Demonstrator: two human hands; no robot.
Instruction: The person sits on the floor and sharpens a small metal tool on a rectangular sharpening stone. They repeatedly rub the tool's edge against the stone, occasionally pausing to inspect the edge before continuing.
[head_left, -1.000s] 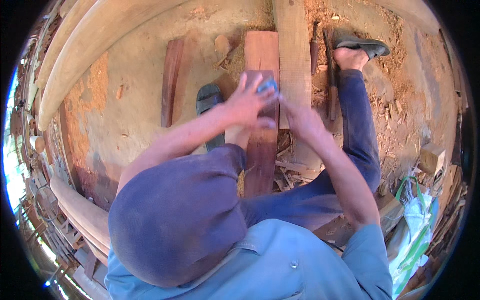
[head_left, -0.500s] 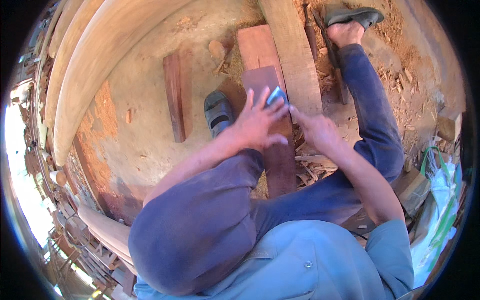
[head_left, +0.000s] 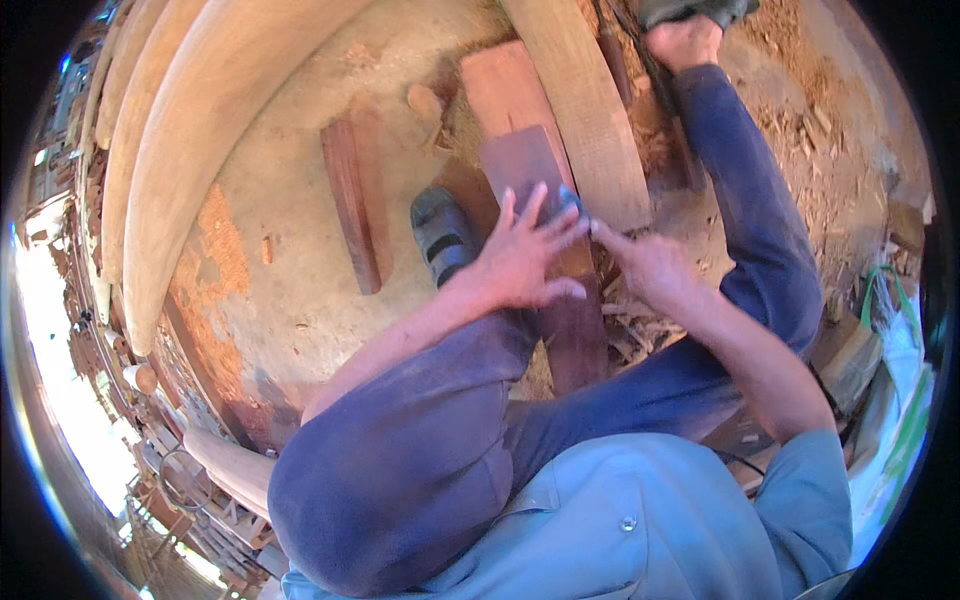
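Note:
A dark reddish-brown plank [head_left: 575, 345] lies lengthwise between my legs, partly under my hands. Above it, my left hand [head_left: 520, 262] is open, with its fingers spread. A small shiny blue piece [head_left: 568, 196] shows by those fingertips, mostly covered by them; its kind is unclear. From the other side comes my right hand [head_left: 655, 270], index finger stretched toward the plank's edge beside the left fingertips. Its remaining fingers are curled, and whatever they hold is hidden.
Beyond the dark plank lies a lighter reddish board [head_left: 500, 85], beside a long pale beam [head_left: 580, 110]. A short dark wood piece [head_left: 350, 205] rests on the floor at left. Large curved timbers [head_left: 215, 120] fill the far left. Wood chips [head_left: 630, 335] are scattered at right.
The view has shifted slightly. Less of the blue shiny piece shows now, as a narrower strip by the left fingertips. Both hands keep nearly the same pose, a little farther right in the picture.

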